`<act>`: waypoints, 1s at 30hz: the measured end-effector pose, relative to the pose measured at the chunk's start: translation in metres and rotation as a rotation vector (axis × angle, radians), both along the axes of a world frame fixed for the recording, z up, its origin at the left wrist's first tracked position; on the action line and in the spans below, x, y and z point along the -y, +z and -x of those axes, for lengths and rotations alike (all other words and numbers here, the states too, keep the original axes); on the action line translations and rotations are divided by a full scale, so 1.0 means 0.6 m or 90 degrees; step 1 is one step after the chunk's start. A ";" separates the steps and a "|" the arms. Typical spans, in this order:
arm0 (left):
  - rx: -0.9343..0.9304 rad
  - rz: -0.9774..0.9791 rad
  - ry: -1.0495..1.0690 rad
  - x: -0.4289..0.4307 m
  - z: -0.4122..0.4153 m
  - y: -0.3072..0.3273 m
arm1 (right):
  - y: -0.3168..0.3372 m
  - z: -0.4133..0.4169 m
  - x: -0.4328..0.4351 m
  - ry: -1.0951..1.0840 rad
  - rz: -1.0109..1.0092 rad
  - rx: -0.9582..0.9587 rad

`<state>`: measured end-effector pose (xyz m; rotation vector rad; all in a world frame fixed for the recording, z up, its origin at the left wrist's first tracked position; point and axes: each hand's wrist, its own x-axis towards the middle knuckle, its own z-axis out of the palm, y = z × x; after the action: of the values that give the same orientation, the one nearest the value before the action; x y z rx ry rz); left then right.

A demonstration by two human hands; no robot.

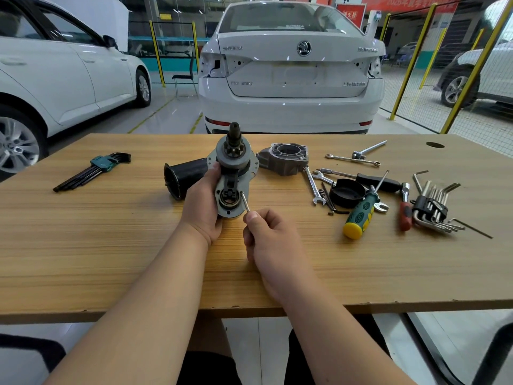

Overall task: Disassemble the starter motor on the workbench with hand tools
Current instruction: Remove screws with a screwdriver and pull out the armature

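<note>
My left hand [204, 202] grips the starter motor's drive assembly [232, 173], held upright above the wooden workbench [111, 245] with its pinion gear pointing up. My right hand [268, 240] pinches a thin metal hex key [245, 202]; the key's tip touches the grey plate beside the round opening at the assembly's lower end. Behind my left hand lies the black cylindrical motor housing [183, 175]. The grey aluminium nose housing [284, 158] lies to the right of the assembly. A black end cap [347, 192] rests among the tools.
A green-handled hex key set [95, 170] lies at the left. On the right lie spanners [313, 184], a green-and-yellow screwdriver [361, 215], a black-handled screwdriver [374, 182], a red-handled tool [405, 211] and a silver hex key set [433, 209]. White cars stand beyond the bench.
</note>
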<state>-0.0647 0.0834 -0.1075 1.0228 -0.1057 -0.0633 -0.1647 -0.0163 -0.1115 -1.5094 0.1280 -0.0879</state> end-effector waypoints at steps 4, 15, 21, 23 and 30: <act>-0.002 0.010 -0.015 0.001 0.000 0.000 | 0.004 0.005 -0.023 0.020 -0.143 -0.050; -0.026 0.076 -0.002 -0.004 0.001 0.006 | 0.006 -0.006 -0.028 -0.017 -0.001 0.005; -0.010 0.080 0.011 -0.005 0.000 0.006 | 0.003 -0.008 -0.012 -0.026 0.106 0.074; -0.007 0.073 0.009 -0.005 0.000 0.005 | 0.002 -0.008 -0.010 -0.026 0.103 0.084; 0.003 0.051 0.011 -0.004 0.000 0.003 | 0.001 -0.011 -0.007 -0.016 0.087 0.057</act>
<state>-0.0646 0.0858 -0.1057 0.9444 -0.1039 -0.0409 -0.1583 -0.0121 -0.1107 -1.6379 0.0705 -0.1872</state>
